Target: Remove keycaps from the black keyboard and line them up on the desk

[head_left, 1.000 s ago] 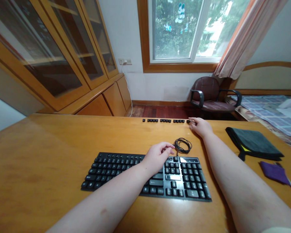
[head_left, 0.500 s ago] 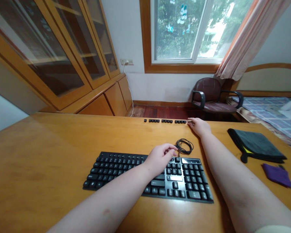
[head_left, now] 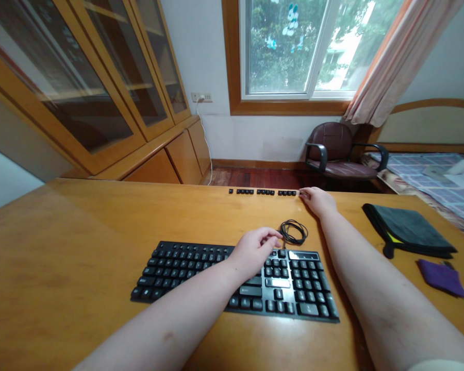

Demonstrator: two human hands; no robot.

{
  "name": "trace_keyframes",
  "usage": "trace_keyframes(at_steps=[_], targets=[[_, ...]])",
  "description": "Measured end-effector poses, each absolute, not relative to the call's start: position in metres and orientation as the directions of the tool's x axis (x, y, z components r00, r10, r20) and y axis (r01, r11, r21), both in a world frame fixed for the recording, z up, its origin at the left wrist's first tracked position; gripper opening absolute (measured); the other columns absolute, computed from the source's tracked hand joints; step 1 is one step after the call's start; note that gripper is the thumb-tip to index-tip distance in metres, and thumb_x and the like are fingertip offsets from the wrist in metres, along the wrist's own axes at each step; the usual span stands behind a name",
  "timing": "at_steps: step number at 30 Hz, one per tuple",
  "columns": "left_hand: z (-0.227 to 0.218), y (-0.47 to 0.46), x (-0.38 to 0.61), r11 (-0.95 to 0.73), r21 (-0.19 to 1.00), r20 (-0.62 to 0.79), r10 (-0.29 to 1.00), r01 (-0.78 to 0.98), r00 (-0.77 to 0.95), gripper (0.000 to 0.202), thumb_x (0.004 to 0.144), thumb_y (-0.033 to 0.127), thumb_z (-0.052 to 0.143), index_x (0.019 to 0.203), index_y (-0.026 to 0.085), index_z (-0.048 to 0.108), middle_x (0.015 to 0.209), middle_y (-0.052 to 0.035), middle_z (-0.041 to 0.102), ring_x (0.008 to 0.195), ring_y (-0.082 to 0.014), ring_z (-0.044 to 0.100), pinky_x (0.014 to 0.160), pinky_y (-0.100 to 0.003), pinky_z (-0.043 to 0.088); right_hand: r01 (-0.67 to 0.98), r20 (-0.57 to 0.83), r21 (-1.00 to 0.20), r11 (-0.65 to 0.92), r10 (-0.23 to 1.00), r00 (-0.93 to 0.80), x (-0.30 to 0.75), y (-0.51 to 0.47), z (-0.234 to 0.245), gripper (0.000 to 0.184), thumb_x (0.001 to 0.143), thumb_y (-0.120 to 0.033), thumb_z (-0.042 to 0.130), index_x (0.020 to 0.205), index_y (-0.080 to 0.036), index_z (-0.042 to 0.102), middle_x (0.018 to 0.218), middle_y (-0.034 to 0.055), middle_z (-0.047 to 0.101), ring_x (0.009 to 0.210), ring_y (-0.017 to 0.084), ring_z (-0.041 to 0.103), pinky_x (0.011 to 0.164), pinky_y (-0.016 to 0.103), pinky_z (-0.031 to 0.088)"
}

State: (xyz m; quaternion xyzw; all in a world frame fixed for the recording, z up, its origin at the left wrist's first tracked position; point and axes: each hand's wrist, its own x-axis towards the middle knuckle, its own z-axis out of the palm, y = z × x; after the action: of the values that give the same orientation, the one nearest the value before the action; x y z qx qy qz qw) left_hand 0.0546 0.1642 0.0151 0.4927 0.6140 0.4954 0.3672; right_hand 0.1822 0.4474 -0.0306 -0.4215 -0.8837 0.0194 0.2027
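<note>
Hardly anything moves since half a second ago. The right grip point(head_left: 320, 200) stays stretched out to the far edge of the table point(head_left: 81, 242), fingertips still at the right end of the keycaps point(head_left: 265, 192). The left grip point(head_left: 253, 251) has not budged from the keyboard point(head_left: 201, 268). Only the view drifts a touch. A full second back, a dark cap sits right under those right fingertips. Now a small pale sliver shows there instead, too tiny to name.

The right grip's fingers are drawn together, low on the wood. Whether they pinch anything, I cannot tell. The left grip is loosely curled, thumb meeting fingertips, wrist resting on the keys. Whether it has hold of anything is also not clear.

The keycaps are black and small. They run in a straight line leftward from the right grip: one lone cap at the far end, then three short clusters with gaps between.

The keyboard is black and full-size, lying under the left grip. Just beyond the left fingertips lies a cable point(head_left: 293, 231), coiled, between the two grips. Well to the right of the right forearm lie a dark cloth point(head_left: 408, 229) and a purple cloth point(head_left: 436, 275).
</note>
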Motion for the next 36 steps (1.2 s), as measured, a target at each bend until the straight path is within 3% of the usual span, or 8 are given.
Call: trace_keyframes(at_steps=[9,19,24,30,33,36], targets=[[0.015,0.165,0.054,0.027,0.966,0.037,0.970,0.258,-0.241,0.024,0.086,0.031,0.046,0.097,0.017,0.063,0.088,-0.0051,0.069,0.082,-0.0167,0.064,0.079,-0.031,0.049,0.724,0.344,-0.267,0.636,0.765,-0.545,0.186,0.454,-0.034,0.039,0.081,-0.042,0.052,0.115,-0.024,0.060,0.109,0.0067,0.064,0.093,0.021,0.059,0.075,0.030,0.044],[0.014,0.165,0.054,0.032,0.967,0.032,0.969,0.252,-0.244,0.025,0.085,0.032,0.046,0.097,0.017,0.063,0.088,-0.0058,0.069,0.083,-0.0175,0.064,0.078,-0.031,0.049,0.738,0.333,-0.203,0.643,0.754,-0.566,0.185,0.448,-0.030,0.029,0.084,-0.041,0.048,0.101,-0.027,0.067,0.099,0.0048,0.066,0.085,0.019,0.059,0.065,0.027,0.041],[0.014,0.164,0.053,0.026,0.968,0.035,0.972,0.249,-0.234,0.025,0.086,0.031,0.046,0.097,0.017,0.063,0.088,-0.0053,0.069,0.082,-0.0168,0.063,0.077,-0.030,0.049,0.734,0.335,-0.219,0.643,0.756,-0.563,0.185,0.450,-0.032,0.029,0.084,-0.039,0.048,0.103,-0.026,0.066,0.101,0.0052,0.065,0.087,0.020,0.059,0.070,0.029,0.043],[0.014,0.164,0.053,0.019,0.961,0.047,0.972,0.274,-0.232,0.024,0.086,0.030,0.046,0.098,0.017,0.062,0.089,-0.0052,0.069,0.085,-0.0170,0.064,0.079,-0.030,0.048,0.686,0.424,-0.322,0.653,0.747,-0.512,0.188,0.446,-0.028,0.038,0.080,-0.039,0.051,0.111,-0.018,0.059,0.106,0.0103,0.061,0.096,0.024,0.055,0.082,0.034,0.043],[0.016,0.164,0.052,0.001,0.929,0.078,0.977,0.371,-0.199,0.025,0.086,0.030,0.045,0.100,0.018,0.062,0.094,-0.0058,0.068,0.088,-0.0179,0.063,0.080,-0.031,0.048,0.588,0.541,-0.402,0.702,0.700,-0.466,0.193,0.428,-0.009,0.032,0.085,-0.035,0.040,0.100,-0.017,0.061,0.096,0.0116,0.059,0.096,0.024,0.053,0.087,0.035,0.041],[0.018,0.163,0.052,-0.030,0.826,0.123,0.984,0.564,-0.127,0.026,0.085,0.031,0.047,0.103,0.019,0.062,0.100,-0.0065,0.066,0.094,-0.0206,0.060,0.084,-0.034,0.046,0.455,0.599,-0.558,0.693,0.717,-0.357,0.198,0.385,0.016,0.041,0.092,-0.034,0.024,0.099,-0.017,0.060,0.092,0.0103,0.058,0.090,0.021,0.055,0.083,0.034,0.043]])
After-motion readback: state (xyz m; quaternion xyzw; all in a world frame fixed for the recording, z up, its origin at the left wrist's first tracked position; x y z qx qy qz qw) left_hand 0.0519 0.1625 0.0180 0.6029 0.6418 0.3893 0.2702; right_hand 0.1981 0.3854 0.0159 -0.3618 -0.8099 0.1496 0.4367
